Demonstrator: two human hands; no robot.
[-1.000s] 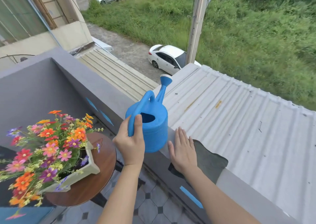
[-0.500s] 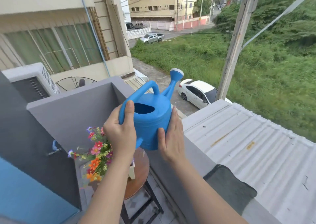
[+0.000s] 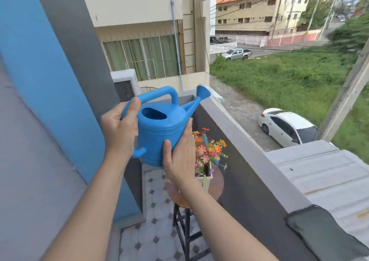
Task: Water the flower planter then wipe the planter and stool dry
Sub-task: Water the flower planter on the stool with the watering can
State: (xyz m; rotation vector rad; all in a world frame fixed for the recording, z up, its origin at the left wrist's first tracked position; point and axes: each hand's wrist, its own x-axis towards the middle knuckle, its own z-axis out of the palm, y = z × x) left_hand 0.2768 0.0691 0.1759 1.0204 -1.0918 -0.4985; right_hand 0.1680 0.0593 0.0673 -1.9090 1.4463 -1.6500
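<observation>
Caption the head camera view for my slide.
Left hand grips the blue plastic watering can by its handle, right hand steadying its side, near a white flower planter on a round wooden stool.

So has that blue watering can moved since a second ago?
Yes. The watering can has come off the grey ledge, inward toward the flowers, held by the left hand and right hand.

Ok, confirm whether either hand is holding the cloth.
No: the left hand grips the watering can by its handle, the right hand presses its side, and the cloth lies on the ledge.
</observation>
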